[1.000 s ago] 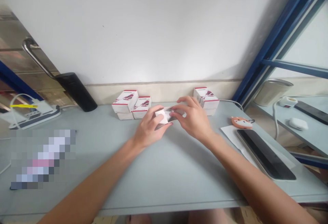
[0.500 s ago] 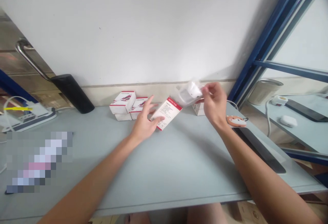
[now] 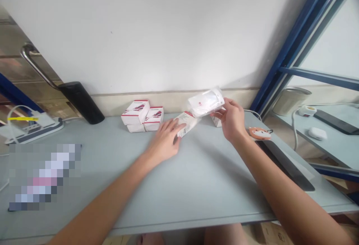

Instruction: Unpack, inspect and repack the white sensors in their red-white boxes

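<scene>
**Near the back of the worktop, the right hand lifts a clear plastic bag**

The right hand's fingers are curled together, pinching the lower end of the bag and holding it above the worktop. A white plastic piece shows through the bag, but its exact shape is hard to make out. The left hand stays low, with its fingers spread and their tips touching a white carton with red edges. The carton sits at a slant, with its far end just under the bag, and its small print is too tiny to read.

To the left of the carton stands a group of three white-and-red boxes, one resting on another and one beside them. A fourth box sits just behind the right hand, mostly hidden. Farther right on the worktop lie a fox-face tag and a dark tablet. A black cylinder lies near the wall at the left, beyond a white power strip. A pixelated patch covers whatever lies at the near left.
</scene>
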`<act>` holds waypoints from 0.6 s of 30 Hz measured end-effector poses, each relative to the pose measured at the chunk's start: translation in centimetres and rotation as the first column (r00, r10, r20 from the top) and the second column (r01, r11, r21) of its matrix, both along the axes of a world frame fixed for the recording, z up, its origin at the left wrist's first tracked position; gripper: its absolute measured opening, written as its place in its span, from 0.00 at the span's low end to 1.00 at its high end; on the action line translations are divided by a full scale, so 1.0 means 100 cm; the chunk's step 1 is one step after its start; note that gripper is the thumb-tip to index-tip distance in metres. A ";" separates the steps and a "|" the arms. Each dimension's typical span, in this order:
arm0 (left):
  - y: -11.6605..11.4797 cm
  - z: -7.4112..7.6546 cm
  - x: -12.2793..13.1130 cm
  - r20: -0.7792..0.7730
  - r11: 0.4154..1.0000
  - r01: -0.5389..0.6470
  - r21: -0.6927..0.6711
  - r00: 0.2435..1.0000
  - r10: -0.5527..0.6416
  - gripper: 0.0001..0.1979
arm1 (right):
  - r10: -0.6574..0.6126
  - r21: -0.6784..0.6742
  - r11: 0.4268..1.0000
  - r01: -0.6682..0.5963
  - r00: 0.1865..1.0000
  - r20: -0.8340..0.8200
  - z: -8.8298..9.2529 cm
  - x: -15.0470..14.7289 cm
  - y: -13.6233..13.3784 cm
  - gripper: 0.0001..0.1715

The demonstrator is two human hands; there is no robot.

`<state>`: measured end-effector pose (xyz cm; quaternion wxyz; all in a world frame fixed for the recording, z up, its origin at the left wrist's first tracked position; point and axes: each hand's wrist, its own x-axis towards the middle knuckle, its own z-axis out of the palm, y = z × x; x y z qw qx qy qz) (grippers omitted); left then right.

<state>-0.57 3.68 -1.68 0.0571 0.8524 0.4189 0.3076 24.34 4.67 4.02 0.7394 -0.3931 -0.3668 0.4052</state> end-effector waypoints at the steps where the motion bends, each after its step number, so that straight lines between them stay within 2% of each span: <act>1: -0.001 -0.001 0.000 -0.035 0.999 0.044 -0.020 0.998 -0.045 0.25 | -0.010 0.010 1.000 0.010 1.000 0.013 0.001 0.000 -0.001 0.16; 4: -0.003 0.003 -0.002 0.035 0.996 0.086 -0.036 0.996 -0.084 0.23 | -0.026 0.040 0.999 0.024 0.998 0.050 0.001 0.000 -0.004 0.15; 6: -0.006 0.010 0.000 0.237 0.998 0.061 -0.034 0.970 -0.052 0.20 | -0.013 0.036 0.999 0.010 0.996 0.085 -0.001 -0.003 -0.004 0.15; 7: -0.008 0.014 0.003 0.387 0.996 0.065 -0.066 0.922 -0.035 0.20 | 0.000 0.024 1.000 -0.002 0.994 0.106 -0.002 -0.006 -0.005 0.15; 8: -0.010 0.019 0.006 0.542 0.986 0.102 -0.131 0.840 -0.015 0.19 | 0.016 0.009 1.000 -0.017 0.992 0.126 -0.005 -0.009 -0.006 0.16; 9: -0.013 0.023 0.011 0.687 0.959 0.182 -0.218 0.726 0.019 0.19 | 0.034 -0.003 0.999 -0.034 0.989 0.144 -0.007 -0.013 -0.007 0.17; 10: -0.015 0.026 0.015 0.789 0.900 0.306 -0.311 0.611 0.064 0.20 | 0.055 -0.007 0.998 -0.055 0.985 0.165 -0.009 -0.017 -0.009 0.17; 11: -0.018 0.028 0.020 0.846 0.815 0.434 -0.383 0.519 0.122 0.21 | 0.077 0.000 0.997 -0.079 0.977 0.198 -0.010 -0.021 -0.012 0.18; 13: -0.021 0.030 0.026 0.882 0.661 0.598 -0.453 0.412 0.231 0.22 | 0.103 0.044 0.991 -0.125 0.934 0.342 -0.010 -0.028 -0.019 0.19; 14: -0.021 0.030 0.027 0.885 0.616 0.639 -0.461 0.379 0.270 0.20 | 0.087 0.078 0.988 -0.136 0.890 0.448 -0.009 -0.030 -0.023 0.19; 16: -0.021 0.028 0.027 0.892 0.570 0.686 -0.452 0.326 0.314 0.17 | -0.001 0.158 0.978 -0.133 0.761 0.649 -0.005 -0.032 -0.030 0.19; 18: -0.020 0.025 0.024 0.893 0.523 0.729 -0.442 0.303 0.332 0.17 | -0.055 0.204 0.967 -0.150 0.661 0.748 -0.002 -0.031 -0.033 0.17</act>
